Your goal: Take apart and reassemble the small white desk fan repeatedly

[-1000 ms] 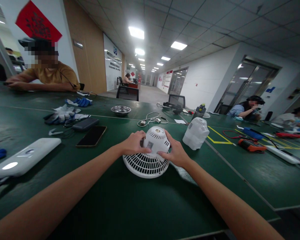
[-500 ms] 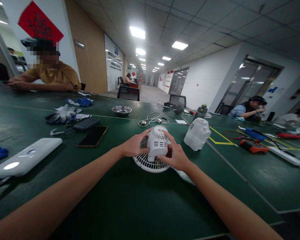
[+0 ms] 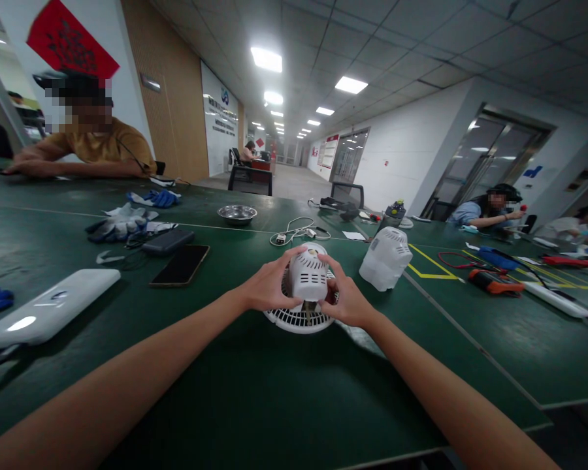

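Observation:
Between my two hands is a white slotted motor cover (image 3: 310, 277), standing over a round white fan grille (image 3: 301, 322) that lies on the green table. My left hand (image 3: 269, 285) grips the cover's left side, thumb low and fingers near the top. On its right side, my right hand (image 3: 347, 299) holds the cover with thumb and fingers. A gap shows under the cover's near edge, with a darker part inside that I cannot make out. To the right stands a white vented plastic housing (image 3: 385, 259), apart from my hands.
Left on the table (image 3: 215, 391) lie a phone (image 3: 180, 266), a white power pack (image 3: 53, 305) and gloves (image 3: 115, 226). Beyond my hands are a metal bowl (image 3: 238, 214) and a white cable (image 3: 298, 232). An orange multimeter (image 3: 494, 282) lies at right. Co-workers sit on both sides.
The cover has risen slightly off the grille, and a gap has appeared beneath its near edge. My left hand has shifted a little to the right. The view has tilted slightly.

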`<state>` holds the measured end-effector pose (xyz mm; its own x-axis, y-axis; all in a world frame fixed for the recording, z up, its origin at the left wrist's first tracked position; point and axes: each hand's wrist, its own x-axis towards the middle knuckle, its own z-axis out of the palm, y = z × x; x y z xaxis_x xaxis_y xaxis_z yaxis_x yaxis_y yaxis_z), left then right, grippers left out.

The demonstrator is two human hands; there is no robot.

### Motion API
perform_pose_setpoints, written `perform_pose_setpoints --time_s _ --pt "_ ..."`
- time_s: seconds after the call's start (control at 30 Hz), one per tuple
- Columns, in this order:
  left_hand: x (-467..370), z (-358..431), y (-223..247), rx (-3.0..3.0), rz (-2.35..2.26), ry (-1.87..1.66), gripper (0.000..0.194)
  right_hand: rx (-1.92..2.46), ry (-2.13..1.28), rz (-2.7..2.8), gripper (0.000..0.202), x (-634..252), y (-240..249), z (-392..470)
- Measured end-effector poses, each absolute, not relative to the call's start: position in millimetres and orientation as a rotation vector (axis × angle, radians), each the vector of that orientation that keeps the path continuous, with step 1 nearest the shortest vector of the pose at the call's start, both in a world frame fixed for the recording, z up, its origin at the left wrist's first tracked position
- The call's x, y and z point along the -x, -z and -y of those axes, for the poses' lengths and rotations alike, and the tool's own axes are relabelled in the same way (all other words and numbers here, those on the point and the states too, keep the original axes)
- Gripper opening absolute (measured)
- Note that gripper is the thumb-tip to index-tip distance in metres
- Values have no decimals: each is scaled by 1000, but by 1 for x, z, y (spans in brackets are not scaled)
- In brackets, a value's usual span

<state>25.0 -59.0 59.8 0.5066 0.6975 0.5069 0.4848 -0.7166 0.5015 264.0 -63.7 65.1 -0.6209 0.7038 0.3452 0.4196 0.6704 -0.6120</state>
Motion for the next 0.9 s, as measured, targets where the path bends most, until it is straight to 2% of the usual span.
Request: perform_pose_setpoints --time_s 0.33,0.7,0.8,0.9 --pt "-22 54 -58 -2462 -963 -1003 102 865 -683 2352 85 -266 -72 65" --pt "-21 50 -46 -2478 -1079 -979 114 937 -524 2379 94 -269 -67 59" --pt "-18 50 -42 -2480 -1145 -988 103 952 -435 2393 94 -278 -67 52" --pt "-12 44 -35 -2434 -1294 -1097 78 986 -288 2367 89 -287 -64 41"
